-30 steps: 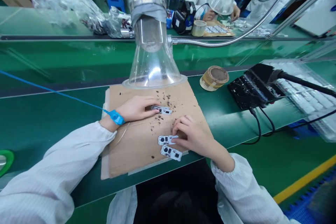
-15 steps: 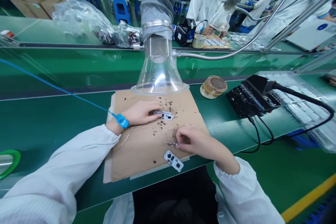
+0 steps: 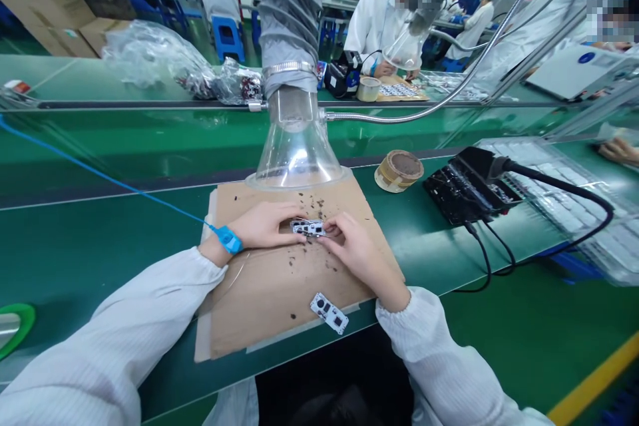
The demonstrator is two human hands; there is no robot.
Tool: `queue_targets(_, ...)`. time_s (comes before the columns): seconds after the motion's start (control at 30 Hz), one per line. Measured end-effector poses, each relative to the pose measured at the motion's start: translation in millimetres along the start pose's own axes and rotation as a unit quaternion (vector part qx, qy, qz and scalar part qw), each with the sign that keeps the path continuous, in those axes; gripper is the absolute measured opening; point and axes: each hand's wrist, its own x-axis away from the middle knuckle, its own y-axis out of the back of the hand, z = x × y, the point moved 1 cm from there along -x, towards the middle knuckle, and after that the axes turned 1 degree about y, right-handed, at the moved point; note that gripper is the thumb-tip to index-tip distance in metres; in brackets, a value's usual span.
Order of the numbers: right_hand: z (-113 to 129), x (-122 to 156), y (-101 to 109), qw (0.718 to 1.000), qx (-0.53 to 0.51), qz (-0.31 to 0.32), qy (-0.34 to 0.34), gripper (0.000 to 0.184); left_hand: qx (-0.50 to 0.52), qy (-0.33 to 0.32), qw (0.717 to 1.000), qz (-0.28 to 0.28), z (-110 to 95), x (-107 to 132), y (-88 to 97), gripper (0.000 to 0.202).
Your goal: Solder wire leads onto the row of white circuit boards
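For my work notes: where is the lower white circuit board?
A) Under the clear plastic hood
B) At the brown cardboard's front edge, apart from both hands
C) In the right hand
B. The white rectangular circuit board lies on the front edge of the brown cardboard sheet, clear of the left hand and right hand.

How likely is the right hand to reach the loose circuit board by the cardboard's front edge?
Likely yes: the right hand sits close behind the loose circuit board on the cardboard sheet, and nothing lies between them, though it is touching a second board.
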Motion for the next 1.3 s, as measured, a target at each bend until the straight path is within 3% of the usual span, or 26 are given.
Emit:
queue_targets(0.1, -1, 12, 4, 0.999, 0.021, -0.033, -0.011, 0.022, -0.017, -0.007, 1.0, -0.011, -2, 0, -1.2, 0.036)
queue_targets(0.27, -5, 32, 6, 0.998, 0.034, -0.017, -0.045, 0.021, -0.017, -0.022, 0.999, -0.023, -4, 0, -0.8, 0.033)
queue_targets(0.4, -6, 25, -2, 0.997, 0.04, -0.047, -0.05, 0.031, -0.02, -0.025, 0.999, -0.023, -3, -1, -0.9, 0.033)
queue_targets(0.47, -6, 17, -7, 0.997, 0.04, -0.052, -0.04, 0.021, -0.015, -0.025, 0.999, -0.018, -2, 0, -0.9, 0.034)
queue_targets(0.57, -7, 9, -9, 0.998, -0.005, -0.044, -0.052, 0.005, -0.016, -0.018, 1.0, -0.007, 0, 0, -0.6, 0.033)
queue_targets(0.77, -13, 16, 12, 0.984, -0.145, -0.017, -0.107, 0.011, 0.0, -0.026, 1.0, -0.014, -1, 0, 0.1, 0.031)
queue_targets(0.93, -4, 17, 7, 0.99, -0.125, 0.031, -0.055, 0.004, 0.033, -0.025, 0.999, -0.02, -1, -1, 0.1, 0.03)
queue_targets(1.1, 0, 12, -10, 0.998, -0.062, -0.02, -0.018, 0.005, 0.07, -0.002, 0.997, -0.032, -3, 1, 1.4, 0.029)
queue_targets(1.3, -8, 11, -16, 0.997, -0.048, -0.048, -0.023, 0.002, 0.068, 0.005, 0.998, 0.013, -15, 1, -2.5, 0.038)
